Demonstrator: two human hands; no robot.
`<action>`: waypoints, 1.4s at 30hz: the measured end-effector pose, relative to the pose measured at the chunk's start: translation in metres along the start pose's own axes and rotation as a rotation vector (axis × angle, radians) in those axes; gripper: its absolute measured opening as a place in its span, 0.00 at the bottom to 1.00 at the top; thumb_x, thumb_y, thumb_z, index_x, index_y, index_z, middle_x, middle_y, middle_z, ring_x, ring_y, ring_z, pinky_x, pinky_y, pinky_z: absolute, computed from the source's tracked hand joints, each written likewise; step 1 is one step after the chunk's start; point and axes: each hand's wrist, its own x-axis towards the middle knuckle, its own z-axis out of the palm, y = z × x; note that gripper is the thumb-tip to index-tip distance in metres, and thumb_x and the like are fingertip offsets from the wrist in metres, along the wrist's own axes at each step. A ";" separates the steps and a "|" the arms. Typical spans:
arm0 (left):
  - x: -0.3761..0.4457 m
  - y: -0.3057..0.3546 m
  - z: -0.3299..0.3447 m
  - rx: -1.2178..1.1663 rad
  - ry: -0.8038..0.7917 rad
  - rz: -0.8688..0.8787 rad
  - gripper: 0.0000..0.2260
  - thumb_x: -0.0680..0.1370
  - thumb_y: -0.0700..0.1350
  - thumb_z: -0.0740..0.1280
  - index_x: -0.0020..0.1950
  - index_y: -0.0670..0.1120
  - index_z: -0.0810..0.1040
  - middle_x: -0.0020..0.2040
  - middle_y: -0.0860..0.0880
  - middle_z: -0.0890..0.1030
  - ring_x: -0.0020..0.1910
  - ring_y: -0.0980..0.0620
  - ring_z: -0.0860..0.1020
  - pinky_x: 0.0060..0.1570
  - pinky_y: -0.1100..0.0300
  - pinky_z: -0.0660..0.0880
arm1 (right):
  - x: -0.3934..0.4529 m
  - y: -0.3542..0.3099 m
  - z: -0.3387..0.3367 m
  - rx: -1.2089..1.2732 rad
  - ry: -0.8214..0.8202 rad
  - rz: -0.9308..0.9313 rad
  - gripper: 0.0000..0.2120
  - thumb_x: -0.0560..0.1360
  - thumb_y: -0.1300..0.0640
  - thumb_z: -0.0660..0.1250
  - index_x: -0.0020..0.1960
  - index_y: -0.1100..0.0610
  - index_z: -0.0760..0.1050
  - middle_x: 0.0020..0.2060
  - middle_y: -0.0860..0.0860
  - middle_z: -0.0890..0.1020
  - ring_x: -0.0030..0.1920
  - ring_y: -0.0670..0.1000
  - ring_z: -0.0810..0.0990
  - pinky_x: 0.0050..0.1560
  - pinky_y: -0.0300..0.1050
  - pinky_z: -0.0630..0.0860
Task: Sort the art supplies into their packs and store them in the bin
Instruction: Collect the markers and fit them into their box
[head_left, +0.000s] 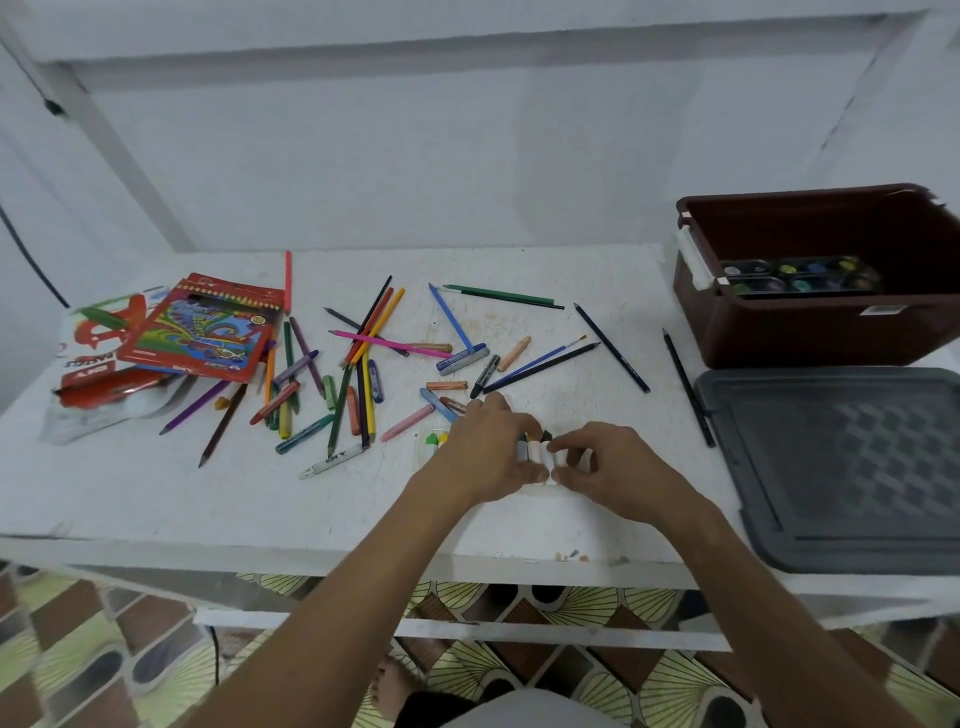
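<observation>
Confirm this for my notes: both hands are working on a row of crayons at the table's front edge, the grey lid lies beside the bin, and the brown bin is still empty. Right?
Not quite. The head view shows the brown bin is not empty: a paint set already lies inside. The rest stands: the left hand and right hand are on the row of crayons, and the grey lid lies beside the bin.

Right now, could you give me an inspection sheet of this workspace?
Surface: white table, scuffed.
Job's things: loose coloured pencils and crayons; red pencil pack; brown bin holding a paint palette.
Clutter: grey lid beside the bin.
Grip: left hand and right hand each pinch white-wrapped crayons.
Cables: black cable at the left wall.
Surroundings: white wall, patterned floor.
</observation>
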 end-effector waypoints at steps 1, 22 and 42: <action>0.001 -0.001 0.000 0.004 0.004 0.004 0.22 0.70 0.59 0.72 0.62 0.55 0.76 0.48 0.51 0.67 0.49 0.52 0.65 0.46 0.57 0.66 | 0.000 0.000 0.000 0.002 0.001 0.001 0.15 0.73 0.53 0.70 0.60 0.51 0.78 0.45 0.46 0.77 0.37 0.40 0.72 0.37 0.27 0.65; -0.051 -0.097 -0.055 -0.275 0.365 -0.277 0.11 0.76 0.49 0.68 0.57 0.52 0.79 0.49 0.53 0.76 0.41 0.58 0.75 0.41 0.64 0.71 | 0.049 -0.077 0.024 0.017 0.011 -0.227 0.11 0.73 0.55 0.71 0.54 0.53 0.80 0.42 0.46 0.78 0.37 0.40 0.74 0.38 0.26 0.68; -0.073 -0.285 -0.130 -1.291 0.730 -0.877 0.12 0.73 0.50 0.73 0.51 0.43 0.80 0.37 0.47 0.85 0.30 0.51 0.82 0.26 0.62 0.75 | 0.179 -0.215 0.154 -0.182 -0.116 -0.456 0.21 0.78 0.51 0.62 0.70 0.56 0.69 0.69 0.56 0.69 0.70 0.54 0.64 0.68 0.48 0.61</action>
